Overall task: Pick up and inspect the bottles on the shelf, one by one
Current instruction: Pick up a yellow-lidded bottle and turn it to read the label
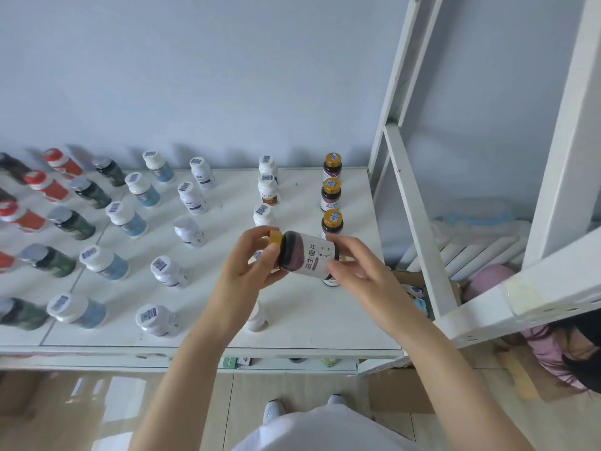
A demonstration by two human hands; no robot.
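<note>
left grip [255, 260] pinches the gold cap [275, 237], right grip [357, 271] curls round the base of a dark bottle [307, 257] held sideways above the shelf [309, 315]; three gold-capped bottles [331, 190] stand behind, white-capped rows [192, 196] leftward.

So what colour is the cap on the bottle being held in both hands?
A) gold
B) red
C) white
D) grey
A: the held bottle lies sideways between the left hand and the right hand, and its cap at the left hand's fingertips is gold.

Soft, even daylight; faint shadows on the wall [195, 76]; wide-angle bowing, bottles [22, 218] blurred at the left edge.
</note>
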